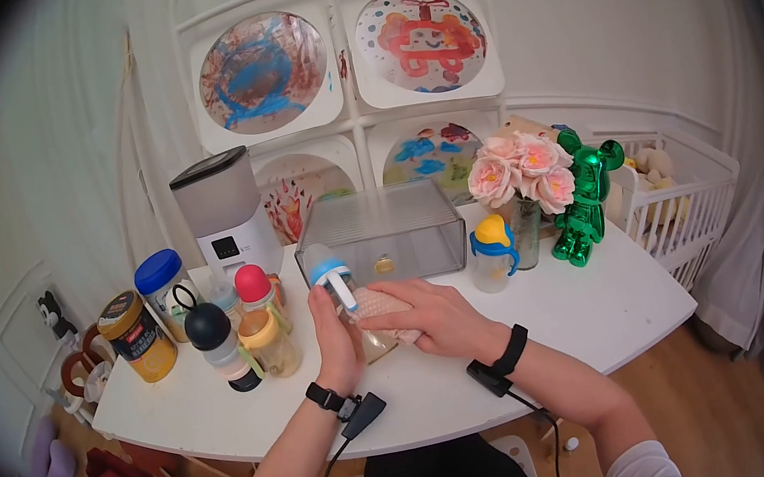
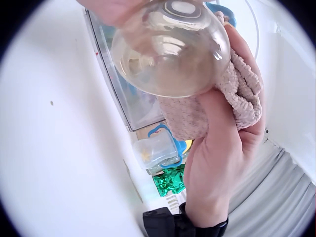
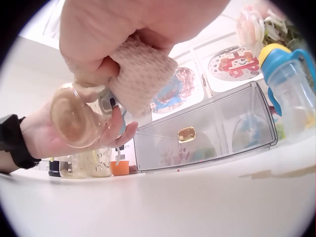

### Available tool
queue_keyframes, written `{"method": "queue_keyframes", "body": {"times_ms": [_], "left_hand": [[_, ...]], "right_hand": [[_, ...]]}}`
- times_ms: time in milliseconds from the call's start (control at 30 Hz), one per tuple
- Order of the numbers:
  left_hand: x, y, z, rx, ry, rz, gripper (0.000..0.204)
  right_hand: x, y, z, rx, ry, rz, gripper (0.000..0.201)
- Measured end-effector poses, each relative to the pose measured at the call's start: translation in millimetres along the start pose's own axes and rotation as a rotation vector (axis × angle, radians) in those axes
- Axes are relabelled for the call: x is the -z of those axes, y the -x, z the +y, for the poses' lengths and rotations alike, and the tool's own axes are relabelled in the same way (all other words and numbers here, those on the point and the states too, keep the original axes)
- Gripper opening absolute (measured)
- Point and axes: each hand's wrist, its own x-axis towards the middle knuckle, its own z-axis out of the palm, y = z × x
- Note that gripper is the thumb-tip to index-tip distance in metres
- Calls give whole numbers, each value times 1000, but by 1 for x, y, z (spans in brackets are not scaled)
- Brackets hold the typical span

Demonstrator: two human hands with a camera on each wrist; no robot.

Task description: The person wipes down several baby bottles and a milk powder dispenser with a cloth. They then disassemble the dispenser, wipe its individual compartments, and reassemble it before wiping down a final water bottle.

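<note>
A clear bottle (image 1: pixel 378 342) with a blue-and-white top and white handle is tilted above the table; its rounded base (image 2: pixel 170 54) faces the left wrist camera. The left hand (image 1: pixel 336 341) grips it from the left side, fingers behind it in the right wrist view. A pinkish, textured cloth (image 1: pixel 380 309) lies against the bottle, pinched by the right hand (image 1: pixel 437 317). In the left wrist view the right hand (image 2: pixel 217 148) wraps the cloth (image 2: pixel 185 116) around one side of the bottle.
Behind the hands stands a grey transparent box (image 1: pixel 422 243). Several bottles, including one with a yellow lid (image 1: pixel 270 344), and a tin (image 1: pixel 139 339) are at left. A blue-handled cup (image 1: pixel 493 260), flowers (image 1: pixel 524 170) and green bear figure (image 1: pixel 584 200) are at right on the white table (image 1: pixel 516 356).
</note>
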Motion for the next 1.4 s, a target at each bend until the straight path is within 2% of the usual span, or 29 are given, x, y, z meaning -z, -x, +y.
{"method": "queue_keyframes", "body": {"times_ms": [100,167,300,367,400,467,533,567,633,700,833,933,1000,1067,1133,1200,1233,1267,1300,1333,1367,1400], "left_hand": [[-6,6,8,59,108,-48,52],[-12,13,26,292,227,-31,61],[0,8,25,314,274,21,75],[-1,10,28,352,439,-76,85],[-2,12,32,348,439,-69,85],[-16,21,53,437,476,-170,96],[-15,14,48,480,433,-175,99],[-14,12,47,529,391,-181,104],[-15,12,47,522,361,-145,101],[-13,11,47,532,363,-115,91],[-9,12,49,514,362,-159,88],[-9,9,48,434,390,-128,91],[-15,13,54,374,409,-35,89],[-9,10,55,368,334,-62,88],[-4,9,55,361,262,-84,86],[-3,8,52,333,278,66,80],[1,7,48,336,286,67,80],[4,3,44,271,265,71,73],[7,0,39,206,242,74,66],[3,2,38,215,254,73,66],[-1,5,40,223,205,-16,62],[-4,7,39,230,159,-104,58]], "right_hand": [[4,0,-4,51,-13,3,72],[8,-3,-10,78,-33,3,71],[8,-7,-19,236,9,-5,67],[7,-7,-21,279,26,-5,65],[7,-7,-21,299,42,11,60],[6,-6,-20,327,53,24,54],[0,-7,-17,350,36,34,40],[0,-8,-17,364,27,38,40],[-1,-9,-17,362,9,28,32],[0,-10,-16,363,-25,4,32],[6,-7,-13,302,-103,-29,33],[3,-5,-6,264,-209,-7,38],[3,-5,-2,241,-252,-7,37],[7,-6,1,218,-296,-10,37],[15,-6,6,133,-354,-69,43],[20,-2,18,57,-304,-150,44],[21,0,25,-13,-254,-222,45],[21,2,34,-15,-249,-227,45],[18,4,44,-64,-277,-189,45],[20,6,47,-121,-303,-155,45],[19,6,49,-128,-300,-163,45],[17,3,51,-146,-386,8,46]]}}
